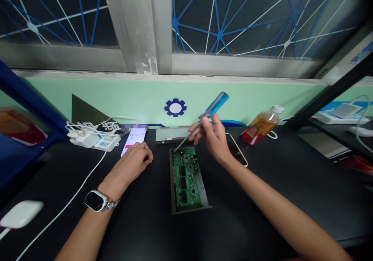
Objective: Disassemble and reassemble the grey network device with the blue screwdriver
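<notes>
My right hand (215, 137) grips the shaft of a screwdriver (214, 107) with a clear blue handle, which points up and to the right. The screwdriver's tip slants down to the far left corner of a green circuit board (186, 177). That board lies in an open grey metal case (172, 191) on the black table. My left hand (136, 156) rests with curled fingers at the lower edge of a phone (135, 136) showing a running timer. What those fingers hold, if anything, is hidden. A smartwatch (95, 201) is on my left wrist.
Behind the case lies a flat metal panel (170, 134). A drink bottle (260, 125) leans at the back right, and a second phone (237, 154) lies partly behind my right wrist. White power strip (105, 140) and cables are at the left, with a white mouse-like object (21, 214) nearer me.
</notes>
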`<state>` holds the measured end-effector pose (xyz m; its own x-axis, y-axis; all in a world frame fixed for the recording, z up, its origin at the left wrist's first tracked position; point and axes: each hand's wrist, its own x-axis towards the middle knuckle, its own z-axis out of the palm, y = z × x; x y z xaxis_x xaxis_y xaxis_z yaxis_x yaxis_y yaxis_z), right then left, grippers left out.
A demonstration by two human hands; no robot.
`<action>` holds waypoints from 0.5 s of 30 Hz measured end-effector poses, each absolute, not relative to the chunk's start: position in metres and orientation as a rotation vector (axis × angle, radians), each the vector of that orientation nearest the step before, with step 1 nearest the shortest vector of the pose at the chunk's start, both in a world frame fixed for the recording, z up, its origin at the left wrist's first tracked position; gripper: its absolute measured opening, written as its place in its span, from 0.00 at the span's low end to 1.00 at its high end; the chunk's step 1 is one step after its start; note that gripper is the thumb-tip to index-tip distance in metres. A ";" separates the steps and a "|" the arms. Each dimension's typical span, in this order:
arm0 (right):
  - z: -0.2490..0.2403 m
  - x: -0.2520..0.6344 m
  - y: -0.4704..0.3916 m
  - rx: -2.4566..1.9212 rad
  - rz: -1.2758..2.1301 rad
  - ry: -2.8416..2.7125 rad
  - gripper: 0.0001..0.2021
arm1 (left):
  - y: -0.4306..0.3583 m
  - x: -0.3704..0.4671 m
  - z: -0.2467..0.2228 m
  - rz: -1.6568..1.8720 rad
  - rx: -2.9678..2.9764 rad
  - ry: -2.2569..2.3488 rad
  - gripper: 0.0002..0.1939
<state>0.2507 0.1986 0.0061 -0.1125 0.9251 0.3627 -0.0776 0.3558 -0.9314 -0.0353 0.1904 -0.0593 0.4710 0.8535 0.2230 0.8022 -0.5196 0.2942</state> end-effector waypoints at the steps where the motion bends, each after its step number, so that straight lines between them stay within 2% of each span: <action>1: 0.002 0.254 0.198 -0.838 1.054 -1.377 0.17 | 0.190 -0.034 -0.059 0.526 2.561 1.450 0.07; 8: -0.034 0.281 0.187 -0.844 1.138 -1.102 0.16 | 0.185 -0.014 -0.048 0.612 2.403 1.387 0.07; 12: -0.049 0.288 0.176 -0.842 1.154 -1.045 0.21 | 0.178 0.008 -0.047 0.773 2.162 1.274 0.07; 15: -0.051 0.287 0.170 -0.842 1.168 -1.004 0.21 | 0.174 0.026 -0.052 0.938 1.964 1.197 0.06</action>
